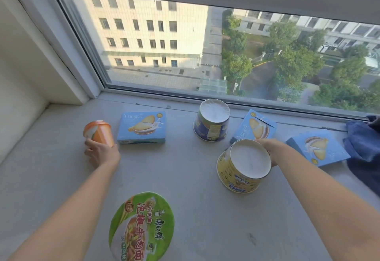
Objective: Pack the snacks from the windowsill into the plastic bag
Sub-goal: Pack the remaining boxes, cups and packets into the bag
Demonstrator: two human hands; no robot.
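Snacks lie spread on the grey windowsill [181, 170]. My left hand [101, 153] grips an orange cup [99, 132] at the far left. My right hand [271, 149] holds the far side of an upturned yellow noodle bowl [243, 168]; its fingers are hidden behind the bowl. An upturned blue noodle bowl [211, 120] stands near the window. Three light blue biscuit boxes lie at left [143, 128], middle right [254, 127] and right [317, 147]. A green-lidded noodle bowl [141, 227] sits nearest me. No plastic bag shows.
A dark blue cloth [364, 147] lies at the sill's right end. The window glass and its frame [185, 94] run along the back. A white wall [26, 79] closes the left end.
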